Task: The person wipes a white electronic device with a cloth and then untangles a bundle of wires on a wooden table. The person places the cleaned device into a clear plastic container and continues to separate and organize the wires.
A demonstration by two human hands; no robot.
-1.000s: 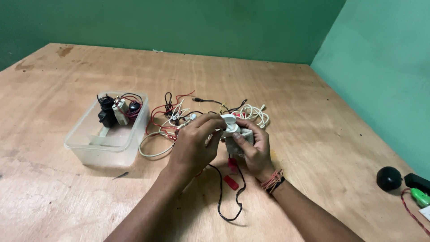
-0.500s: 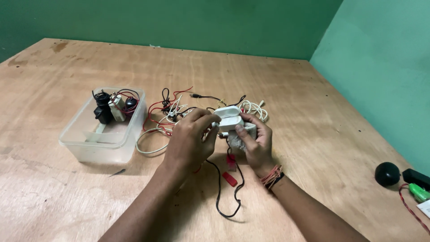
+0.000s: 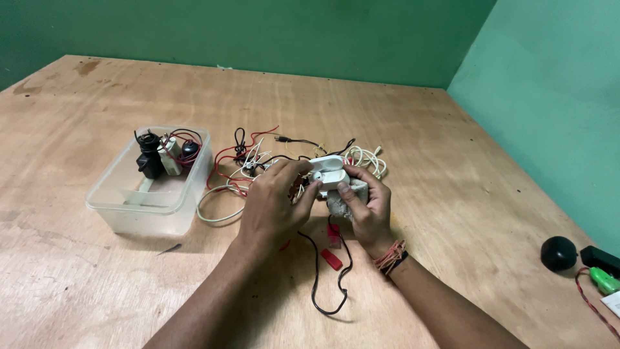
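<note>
White earbud case (image 3: pixel 327 169), lid open, pinched between left hand (image 3: pixel 274 203) and right hand (image 3: pixel 365 203) fingers.

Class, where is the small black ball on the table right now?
In the head view, the black ball sits at the table's far right edge, beside a black block, away from both hands.

Wide bare wooden table (image 3: pixel 400 116) lies beyond the wire tangle (image 3: pixel 258 161), room to pass there. On the left, a clear plastic tub (image 3: pixel 152 194) blocks the way, small parts inside. A black cable (image 3: pixel 326 284) and red clips (image 3: pixel 331 258) lie under the wrists. Far right, a black ball (image 3: pixel 558 253) and green gadget (image 3: pixel 604 280) crowd the table edge near the wall.
</note>
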